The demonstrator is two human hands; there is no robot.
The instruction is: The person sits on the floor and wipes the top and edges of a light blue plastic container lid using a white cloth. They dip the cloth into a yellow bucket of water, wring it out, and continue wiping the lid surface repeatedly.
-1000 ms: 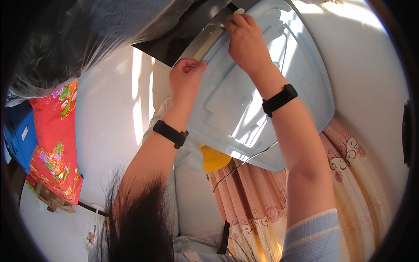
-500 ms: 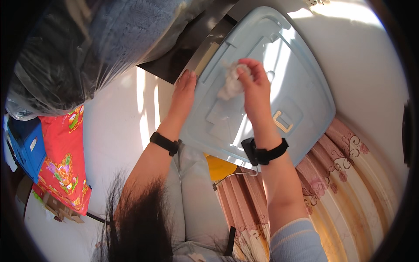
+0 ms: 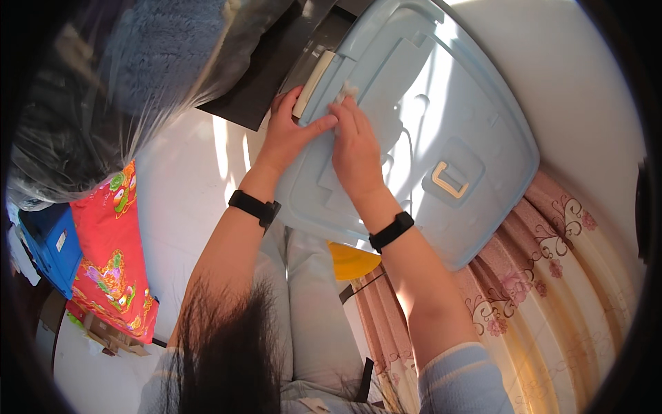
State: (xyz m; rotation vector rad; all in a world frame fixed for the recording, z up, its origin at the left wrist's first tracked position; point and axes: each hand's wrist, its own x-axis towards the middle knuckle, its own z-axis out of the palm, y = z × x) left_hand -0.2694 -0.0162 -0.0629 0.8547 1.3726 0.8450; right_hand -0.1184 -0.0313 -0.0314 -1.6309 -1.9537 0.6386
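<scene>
A large pale-blue plastic storage box [image 3: 476,228] with a lid stands before me, tilted toward me. My left hand [image 3: 289,134] grips its left edge beside a cream latch [image 3: 316,77], thumb over the rim and fingers on the outer side. Close by, my right hand [image 3: 357,148] presses a crumpled white cloth [image 3: 349,90] onto the lid near that same edge. Most of the cloth is hidden under my fingers. Farther right on the lid sits a cream folding handle [image 3: 449,181] in a recess.
Clear plastic bags [image 3: 158,76] with bulky contents fill the upper left. A red patterned fabric [image 3: 114,276] and a blue box [image 3: 52,241] are at the left. Pink floral curtains [image 3: 517,283] hang at the right below a white wall [image 3: 552,76]. Something yellow [image 3: 353,261] shows under the box.
My right hand has come down with the cloth, moving left to the lid's edge. My left hand's thumb now reaches over the rim. The latch beside it has come into fuller view.
</scene>
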